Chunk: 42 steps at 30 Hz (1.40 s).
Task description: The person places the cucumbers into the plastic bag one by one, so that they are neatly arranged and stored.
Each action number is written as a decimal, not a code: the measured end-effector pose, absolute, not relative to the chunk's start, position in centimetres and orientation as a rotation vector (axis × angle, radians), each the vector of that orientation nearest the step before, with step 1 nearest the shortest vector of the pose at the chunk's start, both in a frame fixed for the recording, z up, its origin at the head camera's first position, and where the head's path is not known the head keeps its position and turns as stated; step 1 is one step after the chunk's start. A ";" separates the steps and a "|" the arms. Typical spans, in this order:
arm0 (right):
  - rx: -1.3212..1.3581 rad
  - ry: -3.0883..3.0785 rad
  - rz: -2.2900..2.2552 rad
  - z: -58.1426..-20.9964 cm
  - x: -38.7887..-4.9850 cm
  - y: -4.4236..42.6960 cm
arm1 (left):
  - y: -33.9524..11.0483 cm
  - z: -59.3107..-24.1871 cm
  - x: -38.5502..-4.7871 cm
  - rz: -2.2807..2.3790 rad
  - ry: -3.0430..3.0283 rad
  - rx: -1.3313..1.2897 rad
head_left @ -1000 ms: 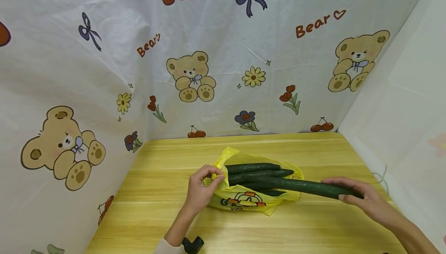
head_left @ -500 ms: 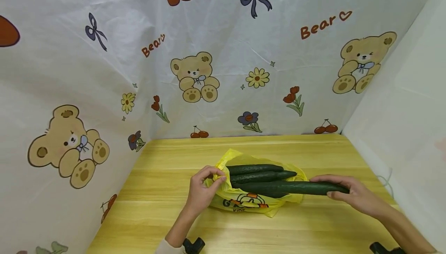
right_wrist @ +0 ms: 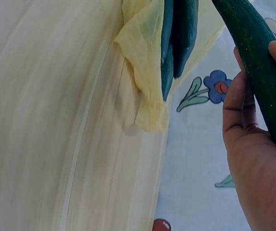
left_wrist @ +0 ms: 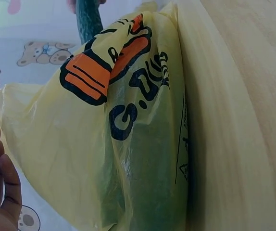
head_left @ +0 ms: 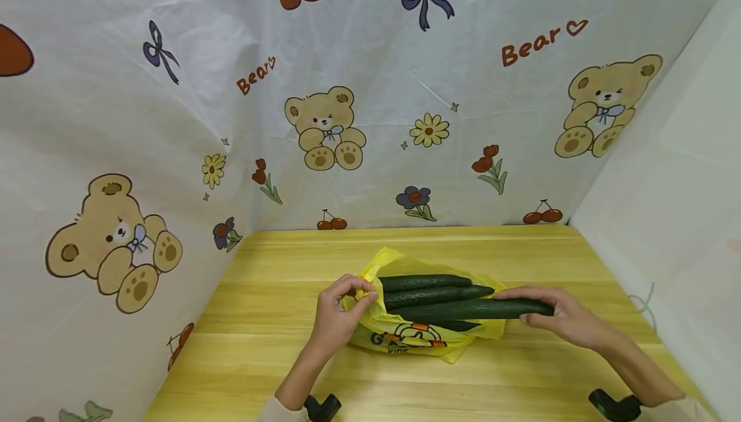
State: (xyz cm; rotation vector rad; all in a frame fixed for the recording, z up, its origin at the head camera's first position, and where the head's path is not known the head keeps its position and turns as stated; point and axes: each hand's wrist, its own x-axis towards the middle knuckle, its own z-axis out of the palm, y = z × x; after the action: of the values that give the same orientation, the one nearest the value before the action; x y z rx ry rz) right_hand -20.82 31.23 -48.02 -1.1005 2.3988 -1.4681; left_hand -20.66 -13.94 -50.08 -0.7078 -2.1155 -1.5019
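A yellow plastic bag point(head_left: 417, 348) with a printed logo lies on its side, its mouth spread toward the right. My left hand point(head_left: 341, 312) pinches the bag's upper left edge, which also shows in the left wrist view beside the bag point(left_wrist: 70, 159). Several cucumbers point(head_left: 428, 282) lie within the bag. My right hand point(head_left: 570, 319) grips one long cucumber point(head_left: 463, 309) near its right end. That cucumber's left part reaches into the bag over the others. In the right wrist view, fingers and thumb wrap the held cucumber point(right_wrist: 258, 62), raised apart from the cucumbers point(right_wrist: 185, 33) in the bag.
The bag lies on a wood-grain table point(head_left: 278, 261). A white cloth point(head_left: 370, 197) with printed bears and flowers hangs behind and at the left. A pale wall point(head_left: 683, 184) bounds the right side, with a thin cord point(head_left: 645, 303) near the table edge.
My right hand has moved left, sliding the held cucumber further into the bag and bringing it level. My left hand keeps its pinch on the bag's edge. The head view has shifted slightly.
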 end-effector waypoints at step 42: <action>-1.098 2.243 -1.552 -52.0 -25.0 24.1 | -13.4 -49.3 -20.9 -1.495 -2.101 -0.757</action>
State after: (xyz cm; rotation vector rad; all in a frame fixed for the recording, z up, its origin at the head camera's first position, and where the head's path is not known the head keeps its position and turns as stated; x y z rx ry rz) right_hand -24.97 24.12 -51.97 -1.0976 2.2429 -1.5517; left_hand -20.87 -13.38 -49.33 -0.7568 -2.1014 -1.4947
